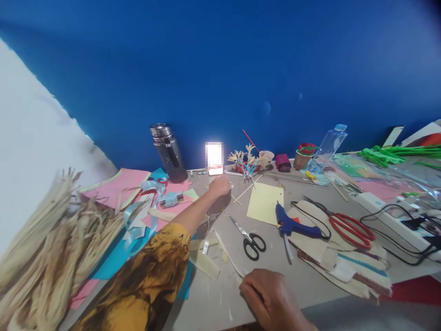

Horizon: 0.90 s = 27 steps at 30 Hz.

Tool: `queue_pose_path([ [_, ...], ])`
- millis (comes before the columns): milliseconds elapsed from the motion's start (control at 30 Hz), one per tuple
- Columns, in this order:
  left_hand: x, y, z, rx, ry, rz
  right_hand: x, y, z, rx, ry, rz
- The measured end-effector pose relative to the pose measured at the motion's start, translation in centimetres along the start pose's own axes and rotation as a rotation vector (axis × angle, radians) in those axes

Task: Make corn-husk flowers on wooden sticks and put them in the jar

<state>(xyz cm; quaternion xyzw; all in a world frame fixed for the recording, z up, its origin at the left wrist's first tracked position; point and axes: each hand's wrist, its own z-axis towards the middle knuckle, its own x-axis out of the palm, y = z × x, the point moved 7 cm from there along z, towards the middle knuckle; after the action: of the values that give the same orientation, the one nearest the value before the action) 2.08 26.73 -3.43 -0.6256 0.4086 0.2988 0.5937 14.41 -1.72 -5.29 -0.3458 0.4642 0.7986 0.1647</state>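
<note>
My left hand point(219, 185) reaches across to the back of the table, just in front of a small device with a glowing screen point(215, 158). Its fingers look curled in, and what they hold, if anything, is hidden. Near the front edge my right hand point(267, 294) rests closed. A long pale strip of dried husk point(227, 255) runs up to its knuckles; whether it is gripped I cannot tell. Between the hands lie black-handled scissors point(251, 242) and a pale yellow sheet point(264, 204). Husk flowers with blue-wrapped stems point(248, 165) stand behind.
Dried husks point(44, 271) are heaped at left, beside a dark flask point(170, 154). At right lie a blue glue gun point(296, 226), red-handled scissors point(351, 229) and a white power strip point(392, 223) with black cords. A plastic bottle point(329, 145) leans near the blue wall.
</note>
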Motion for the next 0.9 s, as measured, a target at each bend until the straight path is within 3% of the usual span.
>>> queue_pose_path([
  [167,0.8,0.1,0.6,-0.04,0.067,-0.09,-0.5,0.2,0.0,-0.023,-0.059,-0.004],
  [300,-0.8,0.1,-0.8,-0.049,0.065,-0.284,-0.5,0.1,0.1,-0.007,-0.069,0.016],
  [400,-2.7,-0.1,-3.6,-0.032,0.083,-0.489,-0.4,-0.2,-0.1,0.054,-0.03,0.105],
  [467,-3.5,-0.3,-6.5,-0.005,0.126,-0.612,-0.7,-0.7,-0.1,0.171,-0.007,0.243],
  [533,-3.7,-0.5,-9.9,0.015,0.177,-0.729,-1.2,-1.3,0.4,0.341,-0.011,0.451],
  [633,-2.9,-1.1,-14.6,0.032,0.279,-1.103,-2.1,-1.4,2.1,0.527,-0.03,0.772],
  [767,-2.1,-1.6,-18.6,0.069,0.288,-1.089,-2.9,-0.5,5.3,0.543,-0.099,1.044],
  [900,-1.9,-1.6,-20.0,0.123,0.294,-0.978,-1.8,-0.1,6.7,0.57,-0.071,1.212],
])
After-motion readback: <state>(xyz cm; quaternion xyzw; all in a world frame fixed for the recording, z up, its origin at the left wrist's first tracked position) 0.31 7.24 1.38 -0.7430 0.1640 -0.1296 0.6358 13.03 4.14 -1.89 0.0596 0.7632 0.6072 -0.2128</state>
